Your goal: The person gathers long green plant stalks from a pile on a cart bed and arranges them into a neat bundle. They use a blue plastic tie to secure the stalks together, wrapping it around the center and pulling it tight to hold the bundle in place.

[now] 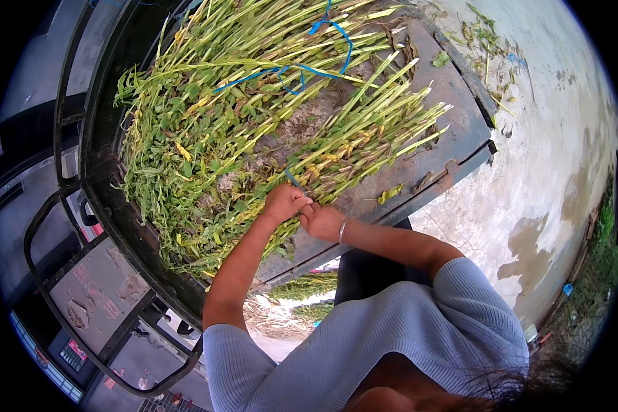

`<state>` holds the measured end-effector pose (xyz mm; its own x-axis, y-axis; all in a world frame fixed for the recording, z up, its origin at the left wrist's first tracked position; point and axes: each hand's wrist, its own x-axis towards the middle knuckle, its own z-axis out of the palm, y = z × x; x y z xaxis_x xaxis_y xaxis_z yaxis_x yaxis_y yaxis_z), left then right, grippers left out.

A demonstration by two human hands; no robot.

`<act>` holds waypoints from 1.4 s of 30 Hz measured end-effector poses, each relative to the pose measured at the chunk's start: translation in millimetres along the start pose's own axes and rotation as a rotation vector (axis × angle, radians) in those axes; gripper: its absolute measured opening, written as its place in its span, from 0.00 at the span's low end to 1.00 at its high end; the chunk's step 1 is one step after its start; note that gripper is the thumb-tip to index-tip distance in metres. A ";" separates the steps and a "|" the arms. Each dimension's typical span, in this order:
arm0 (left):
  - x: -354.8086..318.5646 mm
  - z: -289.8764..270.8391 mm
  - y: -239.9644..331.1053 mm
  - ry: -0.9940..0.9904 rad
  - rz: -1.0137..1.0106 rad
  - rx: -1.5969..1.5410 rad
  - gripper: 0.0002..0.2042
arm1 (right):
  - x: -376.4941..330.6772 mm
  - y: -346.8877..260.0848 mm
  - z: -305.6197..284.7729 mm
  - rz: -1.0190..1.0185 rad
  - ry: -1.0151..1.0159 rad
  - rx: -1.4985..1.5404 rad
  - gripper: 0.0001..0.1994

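My left hand (pixel 285 202) and my right hand (pixel 321 223) meet, fists closed, at the near end of a bundle of green stalks (pixel 374 134) lying on a rusty metal flatbed (pixel 453 96). A short blue string (pixel 294 180) rises from the bundle just above my left hand; both hands seem to pinch its ends. A silver bracelet (pixel 342 230) sits on my right wrist. The stalks' cut ends point away to the upper right.
A larger heap of leafy stalks (pixel 206 117) covers the bed's left and far side, with a long blue string (pixel 316 69) lying over it. Black metal rails (pixel 48 226) run along the left. Stained concrete ground (pixel 549 137) lies to the right.
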<state>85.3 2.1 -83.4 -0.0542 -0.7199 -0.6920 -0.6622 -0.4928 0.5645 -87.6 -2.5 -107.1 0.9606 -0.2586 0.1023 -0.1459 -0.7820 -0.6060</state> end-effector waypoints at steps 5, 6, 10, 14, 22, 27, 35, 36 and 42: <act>0.2 11.4 0.1 0.087 -0.171 -0.278 0.10 | 1.8 -6.5 -1.5 0.109 0.116 0.029 0.08; 2.8 15.5 -5.3 0.099 -0.216 -0.325 0.09 | 2.3 -8.5 -2.3 0.148 0.106 0.057 0.08; 3.3 19.3 -12.0 0.169 -0.253 -0.381 0.09 | -2.7 -13.8 -2.9 0.201 0.104 0.178 0.08; -3.1 25.6 -14.9 0.258 -0.116 -0.280 0.10 | -4.6 -11.9 -35.0 0.263 0.348 0.278 0.11; -18.0 35.1 14.5 0.465 -0.076 -0.009 0.09 | 82.1 49.3 -58.4 0.197 0.023 -0.193 0.11; -17.3 37.1 6.6 0.435 -0.141 -0.033 0.09 | 78.2 57.3 -43.6 0.235 0.090 -0.183 0.14; -23.5 47.0 3.7 0.487 -0.021 -0.184 0.10 | 75.6 72.0 -56.0 0.175 0.012 0.021 0.13; -18.7 46.4 -4.1 0.534 0.026 -0.231 0.10 | 81.3 74.1 -55.2 0.174 -0.003 -0.015 0.13; -12.4 36.4 -17.5 0.412 -0.049 -0.307 0.10 | 51.2 25.5 -74.6 0.197 0.330 -0.011 0.13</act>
<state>70.4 37.5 -101.1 0.3113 -0.7944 -0.5216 -0.4033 -0.6074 0.6844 -59.8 -78.1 -58.4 0.7864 -0.5716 0.2341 -0.3245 -0.7049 -0.6307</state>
